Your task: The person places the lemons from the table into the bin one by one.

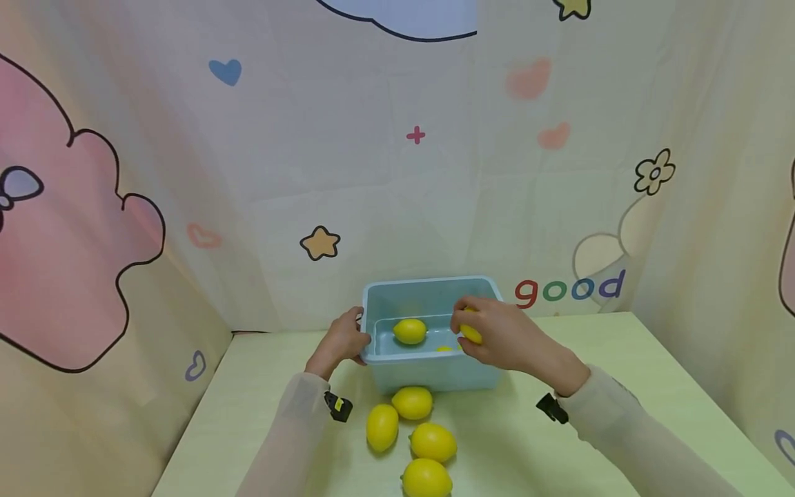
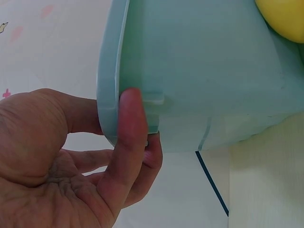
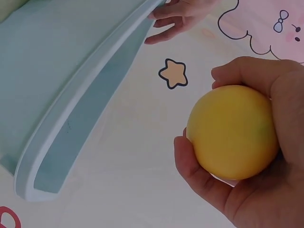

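A light blue plastic bin [image 1: 428, 376] stands on the table against the backdrop. At its left end my left hand [image 1: 341, 338] grips the rim; in the left wrist view fingers [image 2: 130, 128] curl round that blue edge. My right hand [image 1: 506, 335] holds a lemon [image 1: 470, 334] over the right part of the bin. The right wrist view shows this lemon [image 3: 232, 133] between thumb and curled fingers, apart from the bin's rim [image 3: 76, 104]. Inside the bin lies another lemon [image 1: 410, 331], and a bit of yellow [image 1: 444, 349] shows just behind the front wall, mostly hidden.
In front of the bin, several lemons lie on the pale green table [image 1: 528, 442], among them an upright-lying one [image 1: 381, 428] and one near the frame's bottom edge [image 1: 427, 478]. A printed cloth backdrop [image 1: 397, 193] rises behind and at both sides.
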Tool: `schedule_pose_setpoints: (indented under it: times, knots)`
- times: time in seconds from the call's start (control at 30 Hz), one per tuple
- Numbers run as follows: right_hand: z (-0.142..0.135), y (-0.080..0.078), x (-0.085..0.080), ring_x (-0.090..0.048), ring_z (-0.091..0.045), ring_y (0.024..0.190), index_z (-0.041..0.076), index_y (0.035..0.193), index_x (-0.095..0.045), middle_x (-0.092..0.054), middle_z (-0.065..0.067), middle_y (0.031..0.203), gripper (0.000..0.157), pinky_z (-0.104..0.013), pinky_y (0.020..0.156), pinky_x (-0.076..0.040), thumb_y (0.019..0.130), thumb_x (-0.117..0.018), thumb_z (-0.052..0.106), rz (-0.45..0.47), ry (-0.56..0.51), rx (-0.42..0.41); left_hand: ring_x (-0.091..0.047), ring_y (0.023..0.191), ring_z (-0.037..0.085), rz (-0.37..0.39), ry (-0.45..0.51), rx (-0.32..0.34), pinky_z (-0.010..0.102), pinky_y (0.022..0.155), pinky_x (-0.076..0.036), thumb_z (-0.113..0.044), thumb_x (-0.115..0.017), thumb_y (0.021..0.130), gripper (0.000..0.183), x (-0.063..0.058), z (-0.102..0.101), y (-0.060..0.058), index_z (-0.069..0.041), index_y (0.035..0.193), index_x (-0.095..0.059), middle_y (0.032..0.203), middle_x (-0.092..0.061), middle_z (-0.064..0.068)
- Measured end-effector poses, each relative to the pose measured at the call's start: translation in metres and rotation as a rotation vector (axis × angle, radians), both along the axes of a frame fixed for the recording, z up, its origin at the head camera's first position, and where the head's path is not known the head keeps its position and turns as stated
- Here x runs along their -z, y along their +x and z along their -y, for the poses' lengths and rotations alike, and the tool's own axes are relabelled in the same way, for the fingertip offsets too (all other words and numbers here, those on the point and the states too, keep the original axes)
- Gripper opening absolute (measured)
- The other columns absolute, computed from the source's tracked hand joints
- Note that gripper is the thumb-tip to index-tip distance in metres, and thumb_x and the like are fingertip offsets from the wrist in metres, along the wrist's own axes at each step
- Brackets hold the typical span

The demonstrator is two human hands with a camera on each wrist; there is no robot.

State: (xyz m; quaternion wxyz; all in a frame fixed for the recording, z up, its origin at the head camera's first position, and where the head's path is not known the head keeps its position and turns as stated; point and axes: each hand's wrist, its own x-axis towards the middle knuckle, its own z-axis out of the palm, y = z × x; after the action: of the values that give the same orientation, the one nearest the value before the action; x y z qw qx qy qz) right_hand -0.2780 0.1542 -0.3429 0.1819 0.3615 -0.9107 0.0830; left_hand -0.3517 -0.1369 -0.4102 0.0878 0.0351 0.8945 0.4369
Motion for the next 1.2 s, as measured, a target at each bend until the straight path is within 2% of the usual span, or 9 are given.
schedule_pose_setpoints:
  times: [0.33, 0.67, 0.97, 1.2]
  knots:
    - [0.004, -0.011, -0.012, -0.06, -0.017, 0.082, 0.018, 0.091, -0.07, -0.065, -0.001, 0.104, 0.009, -0.02, 0.058, -0.048, 0.083, -0.074, 0.018, -0.015, -0.053, 0.032, -0.07, 0.081, 0.03, 0.009, 0.009, -0.002, 0.033, 0.051, -0.059, -0.001, -0.058, 0.089, 0.069, 0.001, 0.0, -0.001, -0.004, 0.151, -0.03, 0.126, -0.057, 0.028]
    - [0.011, -0.027, -0.018, -0.06, -0.022, 0.087, 0.017, 0.093, -0.071, -0.064, -0.003, 0.109, 0.009, -0.027, 0.06, -0.052, 0.084, -0.073, 0.018, 0.029, -0.075, 0.079, -0.07, 0.079, 0.028, 0.001, 0.013, 0.003, 0.034, 0.05, -0.059, 0.001, -0.058, 0.088, 0.069, 0.001, 0.0, 0.0, -0.003, 0.151, -0.03, 0.124, -0.058, 0.028]
    - [0.011, -0.051, -0.028, -0.06, -0.023, 0.092, 0.018, 0.095, -0.071, -0.063, -0.003, 0.113, 0.009, -0.035, 0.069, -0.057, 0.086, -0.07, 0.019, 0.079, -0.05, 0.116, -0.068, 0.076, 0.026, 0.005, 0.021, 0.006, 0.035, 0.053, -0.06, 0.0, -0.057, 0.088, 0.069, 0.002, 0.0, -0.001, -0.004, 0.152, -0.03, 0.125, -0.058, 0.028]
    - [0.015, -0.062, -0.035, -0.06, -0.024, 0.095, 0.019, 0.097, -0.07, -0.062, -0.003, 0.116, 0.009, -0.04, 0.076, -0.057, 0.088, -0.067, 0.02, 0.118, -0.014, 0.132, -0.068, 0.076, 0.024, 0.001, 0.001, 0.002, 0.033, 0.05, -0.059, -0.002, -0.058, 0.088, 0.069, 0.001, 0.0, -0.001, -0.004, 0.151, -0.03, 0.124, -0.058, 0.028]
